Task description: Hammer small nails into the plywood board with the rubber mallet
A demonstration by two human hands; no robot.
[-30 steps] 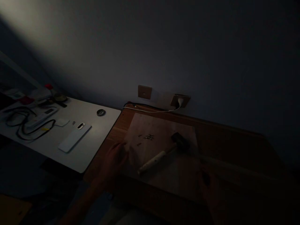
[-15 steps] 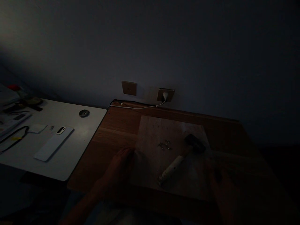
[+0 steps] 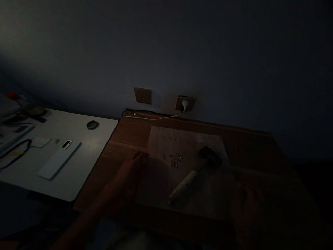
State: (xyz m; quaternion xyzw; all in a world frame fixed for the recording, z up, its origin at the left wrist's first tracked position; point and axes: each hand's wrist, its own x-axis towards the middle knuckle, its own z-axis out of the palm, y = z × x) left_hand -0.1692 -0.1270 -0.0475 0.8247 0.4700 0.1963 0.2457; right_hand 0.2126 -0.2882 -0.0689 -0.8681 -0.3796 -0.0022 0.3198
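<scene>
Flanking board [image 3: 203,194] under hammer [image 3: 186,181]: left hand [image 3: 133,165], right hand [image 3: 246,201] (either grip too dark to tell).

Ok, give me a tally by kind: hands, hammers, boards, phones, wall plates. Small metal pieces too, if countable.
Hands: 2
Hammer: 1
Board: 1
Phone: 1
Wall plates: 2
Total: 7, leaving out the small metal pieces, too dim to count.

The room is dim; the plain wall [image 3: 166,52] is palest at the upper left and fades to near black at the right. Low on it sit a brownish wall plate [image 3: 143,95] and a matching socket [image 3: 178,105]. Below stands a wooden table [image 3: 125,133], with a white table [image 3: 97,147] just beside it, on the left.
</scene>
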